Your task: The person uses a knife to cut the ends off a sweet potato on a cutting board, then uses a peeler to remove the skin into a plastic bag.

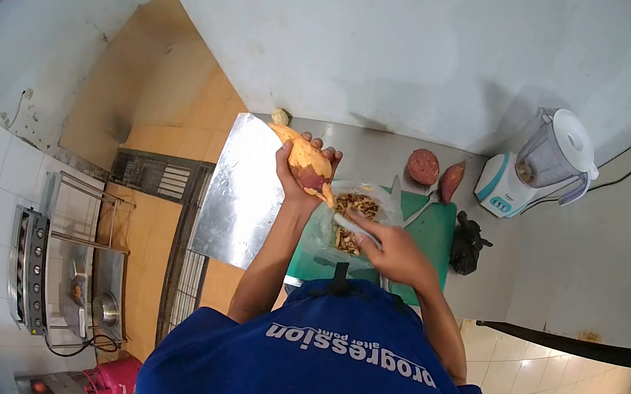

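Observation:
My left hand is wrapped round a large, partly peeled sweet potato, orange with reddish skin left near its lower end. My right hand is closed on a pale, slim peeler, its tip close to the sweet potato's lower end; its blade cannot be made out clearly. Below both hands lies a clear plastic bag holding many brown and yellowish peelings. The bag rests on a green cutting board. A knife blade shows beside the bag, partly hidden.
Two unpeeled sweet potatoes sit behind the board, near a metal utensil. A black plastic bag lies to the right. A blender stands against the wall. A small pale lump lies beyond the shiny metal surface.

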Tool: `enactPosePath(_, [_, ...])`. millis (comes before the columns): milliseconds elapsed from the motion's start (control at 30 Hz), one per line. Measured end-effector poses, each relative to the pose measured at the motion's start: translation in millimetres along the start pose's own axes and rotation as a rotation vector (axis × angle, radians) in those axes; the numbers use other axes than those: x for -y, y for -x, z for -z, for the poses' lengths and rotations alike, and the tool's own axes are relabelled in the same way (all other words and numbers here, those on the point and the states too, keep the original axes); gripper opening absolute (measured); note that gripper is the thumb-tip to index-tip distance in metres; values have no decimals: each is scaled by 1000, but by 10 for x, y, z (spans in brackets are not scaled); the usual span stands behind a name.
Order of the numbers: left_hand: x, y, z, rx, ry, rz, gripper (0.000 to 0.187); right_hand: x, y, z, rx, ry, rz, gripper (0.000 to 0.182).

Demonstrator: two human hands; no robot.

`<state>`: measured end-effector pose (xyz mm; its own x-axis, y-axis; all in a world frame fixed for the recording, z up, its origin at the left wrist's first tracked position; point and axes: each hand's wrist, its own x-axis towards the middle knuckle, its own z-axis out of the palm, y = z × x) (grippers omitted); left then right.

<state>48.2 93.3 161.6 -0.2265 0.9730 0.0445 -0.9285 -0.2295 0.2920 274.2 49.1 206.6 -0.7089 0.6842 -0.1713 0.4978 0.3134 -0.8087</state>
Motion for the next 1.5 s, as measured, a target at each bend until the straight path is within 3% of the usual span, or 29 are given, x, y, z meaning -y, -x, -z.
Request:
enactPosePath(67, [15,4,-26,5,-12,10,32,17,-68,30,-193,-129,120,46])
enactPosePath(200, [91,41,-36,34,-52,42,32,99,-148,-34,-191,-126,135,46])
enactPosePath(300, [24,9,14,13,16,7,31,-2,-21,46,-42,-28,70,47])
enactPosePath(400, [29,-6,14,31,-1,3,31,62,-67,92,-59,-42,8,48])
enactPosePath(467, [109,38,2,18,-19,16,32,88,-187,52,-255,-130,206,48])
enactPosePath(500, [107,77,21,11,-20,18,32,117,-145,12,-251,-135,201,48])
enactPosePath(567, [106,33,19,-6,-56,-22,32,195,-69,31,-106,50,27,48])
enactPosePath(700, [42,18,18,-61,36,-2,31,206,15,138,99,104,-97,48])
enactPosePath(767, [61,16,11,-23,107,15,33,21,-100,16,-216,-169,168,47])
enactPosePath(900, [126,4,-8,56,81,-11,33,-15,-206,-175,-288,-195,203,47])
enactPosePath(967, [103,-4,42,103,82,-36,33,-109,-62,-67,-23,-204,130,46])
enactPosePath(1100, [50,-18,-77,-60,103,-59,28,-215,-39,-31,-170,-328,155,46])
enactPosePath(1167, [69,0,-50,-8,85,-54,27,-122,-78,41,-238,-324,177,46])
enactPosePath(1233, [122,22,-43,-284,-135,34,29,-10,-107,126,-306,-321,207,46])
enactPosePath(1433, [223,52,104,-323,-336,147,31,146,-221,34,-331,58,162,47])
enactPosePath(1500, [209,5,65,-375,-323,-21,30,132,-166,-127,-252,223,56,49])
